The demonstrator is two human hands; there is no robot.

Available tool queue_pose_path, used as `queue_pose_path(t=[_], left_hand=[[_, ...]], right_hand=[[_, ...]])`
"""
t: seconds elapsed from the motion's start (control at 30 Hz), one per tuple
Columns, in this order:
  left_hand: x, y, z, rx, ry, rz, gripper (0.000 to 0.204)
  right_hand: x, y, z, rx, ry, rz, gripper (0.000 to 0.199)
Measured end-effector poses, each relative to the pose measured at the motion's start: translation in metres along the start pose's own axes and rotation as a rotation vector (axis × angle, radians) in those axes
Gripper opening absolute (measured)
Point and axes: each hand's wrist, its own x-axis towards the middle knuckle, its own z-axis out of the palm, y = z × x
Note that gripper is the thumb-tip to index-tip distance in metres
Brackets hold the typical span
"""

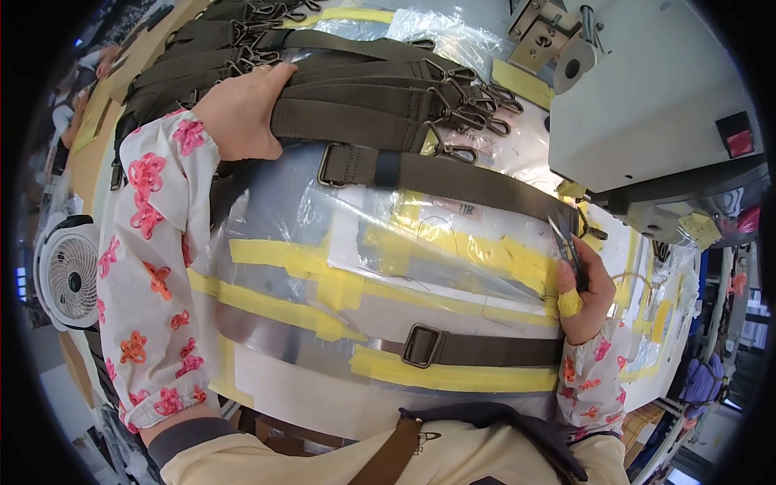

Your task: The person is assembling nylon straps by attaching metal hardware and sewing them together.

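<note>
My left hand (pixel 242 113) is closed round the near end of a bundle of dark olive webbing straps (pixel 347 113). Metal snap hooks (pixel 477 109) hang from the bundle's right end. In my right hand (pixel 590 295) is a pair of small thread snips (pixel 568 252), blades pointing up and left; yellow tape wraps one finger. Just beyond the snips lies a single webbing strap (pixel 485 179), with a rectangular metal buckle (pixel 330 166) at its left end and a hook at its right. A second strap (pixel 501 352) with a square buckle lies nearer me, partly covered by my right forearm.
A sewing machine (pixel 647 97) stands at the right, its head overhanging the table. Clear plastic sheeting and yellow tape (pixel 279 255) cover the worktop. More straps (pixel 194 56) are piled far left. A white fan (pixel 71 275) sits beyond my left sleeve.
</note>
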Motion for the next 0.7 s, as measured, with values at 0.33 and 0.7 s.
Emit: queue_pose_path(t=[0.33,0.7], left_hand=[[0.097,-0.022,-0.006,0.092,-0.055,-0.003,0.051],[0.006,-0.007,-0.046,-0.336,-0.316,0.091,0.099]], right_hand=[[0.000,-0.008,-0.002,0.037,-0.054,0.009,0.034],[0.002,-0.008,-0.002,0.108,-0.050,0.011,0.034]])
